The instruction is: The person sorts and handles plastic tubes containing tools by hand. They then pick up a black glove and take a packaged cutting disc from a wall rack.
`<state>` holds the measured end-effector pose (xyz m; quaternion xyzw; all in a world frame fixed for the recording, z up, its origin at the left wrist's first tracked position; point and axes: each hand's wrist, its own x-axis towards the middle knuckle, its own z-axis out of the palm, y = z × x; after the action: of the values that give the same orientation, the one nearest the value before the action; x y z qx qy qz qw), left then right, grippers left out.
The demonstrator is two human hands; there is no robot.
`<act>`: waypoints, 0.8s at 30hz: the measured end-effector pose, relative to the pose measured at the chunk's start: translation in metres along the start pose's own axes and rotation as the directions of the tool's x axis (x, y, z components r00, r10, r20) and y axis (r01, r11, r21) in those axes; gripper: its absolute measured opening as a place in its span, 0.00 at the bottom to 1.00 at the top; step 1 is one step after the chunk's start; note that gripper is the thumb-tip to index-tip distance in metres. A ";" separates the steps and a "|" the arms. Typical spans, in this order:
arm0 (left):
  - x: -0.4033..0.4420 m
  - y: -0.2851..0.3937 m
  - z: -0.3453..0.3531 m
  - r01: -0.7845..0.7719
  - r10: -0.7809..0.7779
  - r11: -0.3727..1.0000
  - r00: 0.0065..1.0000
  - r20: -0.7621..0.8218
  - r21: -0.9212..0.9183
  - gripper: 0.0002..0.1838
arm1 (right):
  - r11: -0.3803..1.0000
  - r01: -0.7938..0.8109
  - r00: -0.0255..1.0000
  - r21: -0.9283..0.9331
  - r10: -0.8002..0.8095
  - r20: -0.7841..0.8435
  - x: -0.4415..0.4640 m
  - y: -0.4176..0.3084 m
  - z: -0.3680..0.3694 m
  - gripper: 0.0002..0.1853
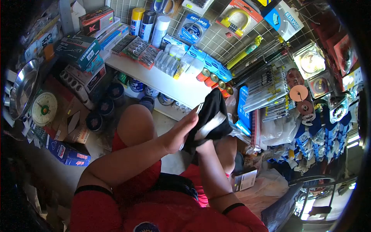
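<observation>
My left hand point(182, 130) is raised in front of my knees, its thumb pointing up along the near side of a thin, flat, pale-edged object point(199, 108). Its other fingers are hidden behind that object, whose kind I cannot make out. Pressed close against it from the right is a bunched black cloth point(211, 110) with a blurred whitish patch. The cloth covers most of my right hand point(205, 147), leaving little more than the wrist showing below it; the fingers are hidden in the folds.
A white shelf point(135, 73) ahead carries spray cans point(147, 25), packets and small orange-red cans point(210, 80). Left are boxes point(79, 50), a dial scale point(44, 109) and dark tins point(106, 105). Packaged tools point(266, 87) hang on the right. A plastic bag point(262, 189) lies near my right leg.
</observation>
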<state>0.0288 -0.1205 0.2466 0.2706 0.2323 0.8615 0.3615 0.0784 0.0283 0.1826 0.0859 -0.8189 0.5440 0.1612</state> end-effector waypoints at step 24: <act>-0.036 -0.004 -0.072 0.364 -0.450 0.804 0.889 -0.081 -0.470 0.27 | -0.170 0.131 0.759 0.977 0.651 0.011 -0.135 0.033 -0.027 0.33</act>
<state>0.0067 -0.1589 0.1800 0.0422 0.1163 0.8145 0.5668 0.1980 0.0616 0.1152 -0.1588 -0.0576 0.9770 0.1299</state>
